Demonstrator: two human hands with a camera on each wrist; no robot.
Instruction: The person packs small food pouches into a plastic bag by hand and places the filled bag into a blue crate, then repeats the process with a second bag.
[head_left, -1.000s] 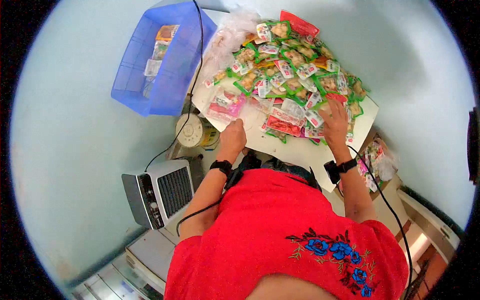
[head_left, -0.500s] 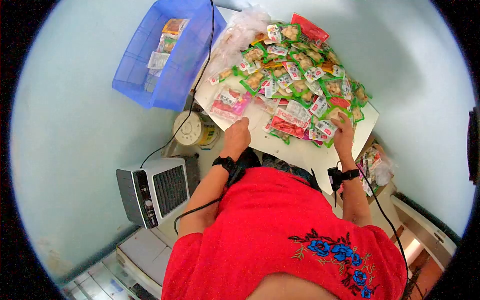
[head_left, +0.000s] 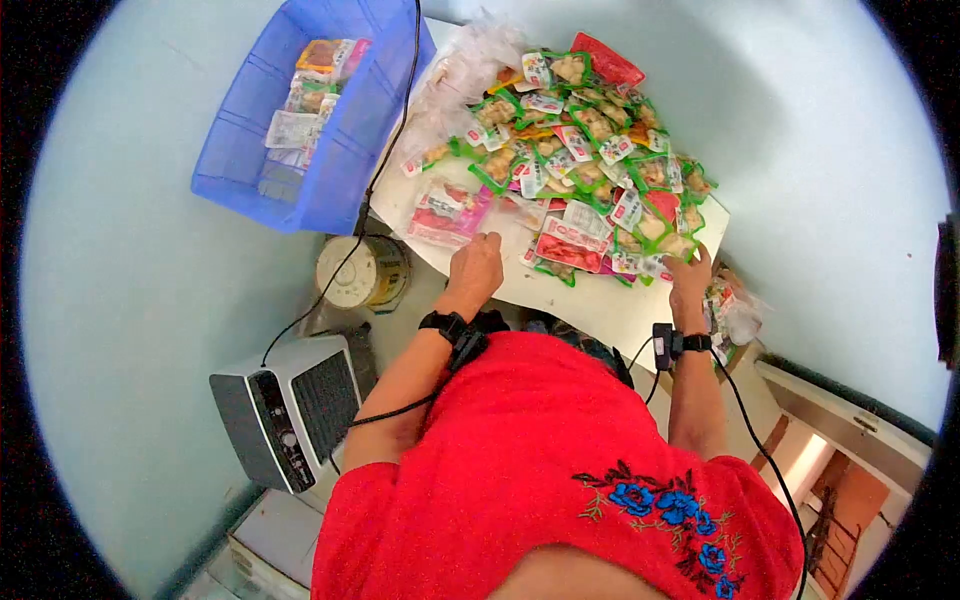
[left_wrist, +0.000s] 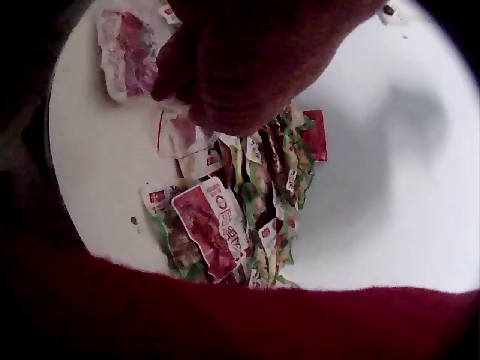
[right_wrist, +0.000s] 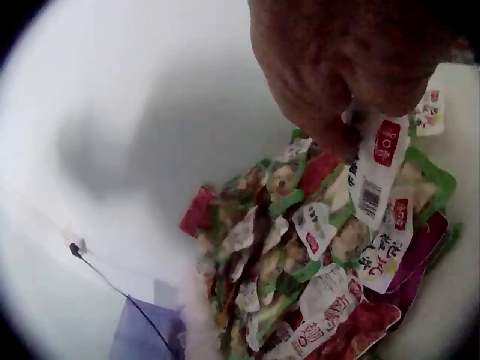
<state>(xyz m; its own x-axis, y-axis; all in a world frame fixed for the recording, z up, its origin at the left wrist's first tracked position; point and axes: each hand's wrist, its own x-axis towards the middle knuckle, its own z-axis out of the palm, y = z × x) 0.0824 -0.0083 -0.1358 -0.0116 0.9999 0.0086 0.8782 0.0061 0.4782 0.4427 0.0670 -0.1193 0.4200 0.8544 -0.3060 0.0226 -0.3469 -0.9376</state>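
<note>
My right hand [head_left: 690, 285] pinches a green-edged packet [head_left: 678, 246] at the near right of the heap. In the right wrist view, thumb and finger of the right hand [right_wrist: 349, 71] hold its white barcoded label [right_wrist: 379, 169]. My left hand [head_left: 474, 272] is loosely curled by the near table edge, with no item visible in it. Beside it lie pink-and-clear packets [head_left: 450, 212]. The left wrist view shows the left hand [left_wrist: 255, 64] near a pink packet [left_wrist: 127, 56]; its fingertips are dark. Below is a red-and-white packet [left_wrist: 210, 229].
The white table [head_left: 530, 288] bears a heap of snack packets [head_left: 590, 150] and clear plastic bags [head_left: 465, 70]. A blue crate [head_left: 345, 185] holding several packets is at the left. Below it are a round bucket [head_left: 350, 272] and a grey-white appliance [head_left: 285, 410]. Black cables hang nearby.
My right hand has drawn back from over the heap toward the near right edge, and now lifts a green-edged packet's edge. The left hand has stayed nearly in place.
</note>
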